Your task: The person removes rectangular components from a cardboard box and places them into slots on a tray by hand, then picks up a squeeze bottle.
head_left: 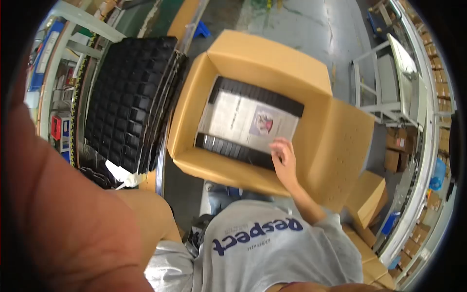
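Note:
An open cardboard box (pixel 316 141) stands in front of my body. Inside lie black ribbed pieces (pixel 258 93) along two sides, with a pale printed sheet (pixel 228 114) bearing a small picture between them. My right hand (pixel 283 156) is over the near right part of the box's inside, close to the sheet's edge, its fingers loosely bent, thumb apart and nothing visible in them. Very near the camera, my left hand (pixel 73 219) fills the lower left with its palm side; its fingers are mostly cut off or hidden.
Stacked black gridded trays (pixel 119 102) stand left of the box. A shelf frame (pixel 87 22) is at the far left. On the right are a white-framed stand (pixel 382 109), smaller cartons (pixel 399 146), an open carton (pixel 365 199) and a blue bin (pixel 390 223).

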### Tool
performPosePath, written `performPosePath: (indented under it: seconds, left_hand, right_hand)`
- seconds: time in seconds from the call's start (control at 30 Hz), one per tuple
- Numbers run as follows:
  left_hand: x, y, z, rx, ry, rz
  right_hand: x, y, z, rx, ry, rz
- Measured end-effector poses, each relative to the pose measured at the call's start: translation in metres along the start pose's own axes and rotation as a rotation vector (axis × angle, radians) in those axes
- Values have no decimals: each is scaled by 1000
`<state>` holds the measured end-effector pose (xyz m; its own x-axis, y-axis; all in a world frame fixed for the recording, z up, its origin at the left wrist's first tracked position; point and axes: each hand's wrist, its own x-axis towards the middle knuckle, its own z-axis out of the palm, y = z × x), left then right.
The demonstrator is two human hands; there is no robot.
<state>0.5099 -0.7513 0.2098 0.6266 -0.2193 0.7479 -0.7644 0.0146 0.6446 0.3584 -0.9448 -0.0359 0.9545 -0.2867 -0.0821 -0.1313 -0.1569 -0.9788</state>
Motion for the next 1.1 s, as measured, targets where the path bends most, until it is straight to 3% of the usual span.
performPosePath:
  seconds: [0.37, 0.6, 0.7, 0.8, 0.97, 1.1]
  left_hand:
    - [63, -10, -18, 110, 157, 366]
    - [43, -8, -15, 43, 119, 272]
    - [26, 16, -11, 32, 124, 154]
    - [7, 44, -12, 14, 68, 1]
    - [33, 51, 1, -92, -8, 88]
    - [27, 45, 27, -250, -57, 35]
  right_hand:
    - [10, -12, 1, 16, -8, -10]
    - [5, -13, 7, 69, -69, 7]
    - [6, -3, 4, -219, -51, -203]
    - [9, -23, 8, 96, -87, -28]
    - [15, -24, 9, 82, -51, -101]
    - [10, -28, 12, 120, -122, -78]
